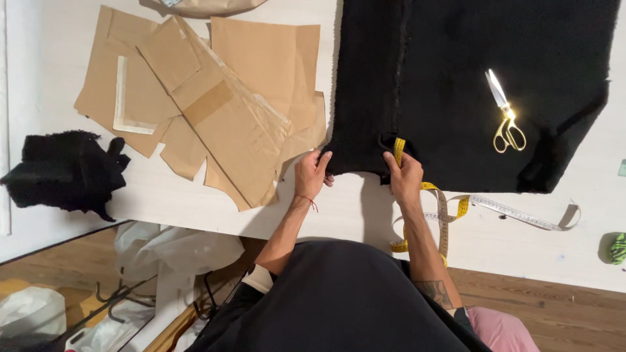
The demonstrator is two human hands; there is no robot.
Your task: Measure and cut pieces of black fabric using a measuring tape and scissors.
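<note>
Head view looks straight down on a white worktop (195, 195). Black cloth (456, 98) lies spread over its right part. The left hand (312, 173) pinches the near edge of the cloth at its left corner, fingers curled over the hem. The right hand (404, 176) grips the same edge a little to the right, closed on the cloth where a yellow tape measure (443, 208) passes under it and trails off over the worktop edge. Gold scissors (506, 117) rest on the cloth, well apart from both hands. Brown paper pieces (222, 98) lie overlapped to the left, just beside the left hand. A black scrap (65, 169) sits at the far left.
</note>
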